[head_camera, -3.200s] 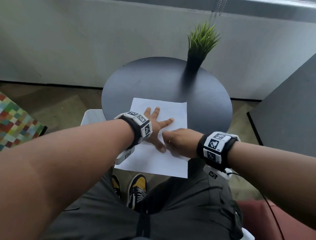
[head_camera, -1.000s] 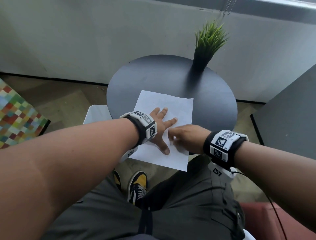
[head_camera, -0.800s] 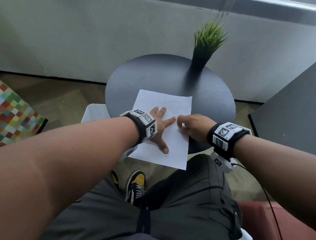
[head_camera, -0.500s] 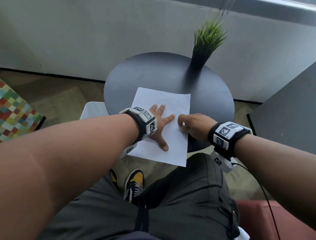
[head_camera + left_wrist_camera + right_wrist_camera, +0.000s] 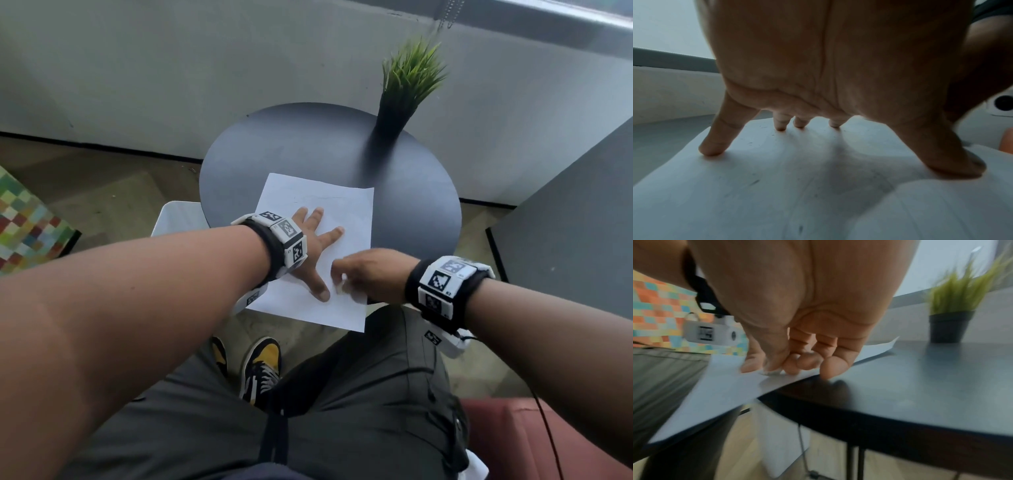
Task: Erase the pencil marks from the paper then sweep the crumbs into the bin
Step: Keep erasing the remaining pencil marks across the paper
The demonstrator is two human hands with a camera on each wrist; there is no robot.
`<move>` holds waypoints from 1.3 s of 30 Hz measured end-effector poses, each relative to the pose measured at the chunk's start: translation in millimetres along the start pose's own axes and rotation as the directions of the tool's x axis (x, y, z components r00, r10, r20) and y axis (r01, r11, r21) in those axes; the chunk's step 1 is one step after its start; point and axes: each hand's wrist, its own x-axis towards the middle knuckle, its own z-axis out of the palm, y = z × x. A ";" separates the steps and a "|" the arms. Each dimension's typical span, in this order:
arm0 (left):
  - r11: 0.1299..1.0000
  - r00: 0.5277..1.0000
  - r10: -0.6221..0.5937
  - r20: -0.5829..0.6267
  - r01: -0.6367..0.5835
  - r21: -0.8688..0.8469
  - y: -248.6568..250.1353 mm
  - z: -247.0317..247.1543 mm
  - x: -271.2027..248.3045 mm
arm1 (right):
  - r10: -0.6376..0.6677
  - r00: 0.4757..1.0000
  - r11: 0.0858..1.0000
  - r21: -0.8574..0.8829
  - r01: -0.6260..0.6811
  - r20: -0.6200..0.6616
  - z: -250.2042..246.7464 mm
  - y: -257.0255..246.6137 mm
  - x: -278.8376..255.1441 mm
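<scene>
A white sheet of paper [image 5: 342,212] lies on the round dark table [image 5: 308,147], its near end hanging over the table's edge. My left hand [image 5: 318,236] is spread flat on the sheet, its fingertips [image 5: 711,149] pressing down. My right hand [image 5: 359,277] pinches a small white eraser [image 5: 772,372] against the paper's near right part, close to my left thumb. Faint pencil lines [image 5: 308,197] show near the far end of the sheet. In the left wrist view, dark flecks [image 5: 756,181] lie on the paper [image 5: 797,194].
A potted grass plant [image 5: 407,82] stands at the table's far right. A white bin [image 5: 178,219] sits on the floor under the table's left side. A patchwork cushion [image 5: 24,226] is at left and a grey cabinet [image 5: 582,222] at right.
My right hand has slid with the eraser from the paper's right edge back toward me and leftward, close to my left thumb. The left hand stays pressed flat on the sheet.
</scene>
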 end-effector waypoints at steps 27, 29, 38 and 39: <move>0.998 0.999 -0.003 -0.032 0.001 -0.062 -1.6 -1.0 -7.3 | 0.454 0.872 0.882 0.230 -0.412 -0.182 -12.7 47.1 3.0; 0.998 0.997 -0.011 -0.080 0.006 -0.056 1.7 -1.0 -8.2 | 0.421 0.885 0.897 0.234 -0.374 -0.200 -7.4 40.7 -1.0; 0.998 0.985 -0.026 -0.172 0.035 0.053 7.2 6.8 -9.9 | 0.265 0.941 0.954 0.198 -0.225 -0.211 3.1 12.8 3.2; 0.998 0.987 -0.026 -0.161 0.036 0.059 7.1 6.6 -9.9 | 0.310 0.926 0.941 0.207 -0.267 -0.216 0.5 14.9 6.1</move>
